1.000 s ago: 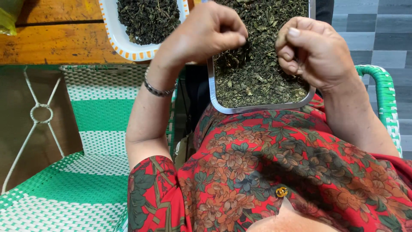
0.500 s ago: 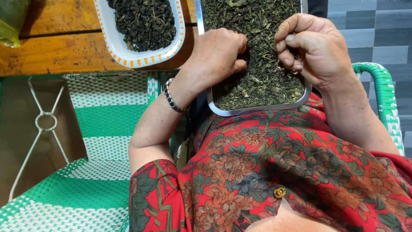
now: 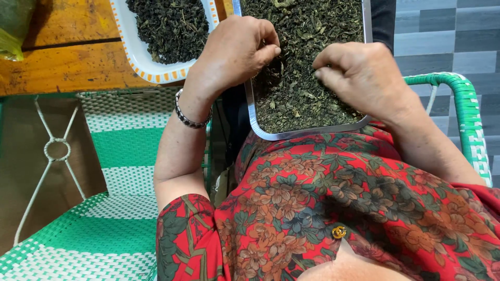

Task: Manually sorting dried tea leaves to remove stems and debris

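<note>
Since a moment ago, both curled hands, left hand [image 3: 234, 52] and right hand [image 3: 359, 73], are lowered onto the dried leaves [image 3: 302, 78] in the metal tray [image 3: 312, 132], fingertips pinched; what is gripped cannot be told.

- metal tray [image 3: 307, 133]: shiny, smooth rim; holds dried tea leaves [image 3: 304, 78], matt, crumbly, dark green
- white dish [image 3: 136, 61]: glossy, orange-dashed edge; same matt leaves inside
- table [image 3: 67, 67]: wood, orange-brown, worn, speckled
- chairs [image 3: 120, 151]: woven plastic cord, green and white, slight sheen
- bracelet [image 3: 188, 118]: metal beads, glinting
- blouse [image 3: 323, 208]: matt floral cloth; gold button [image 3: 339, 232] glossy
</note>
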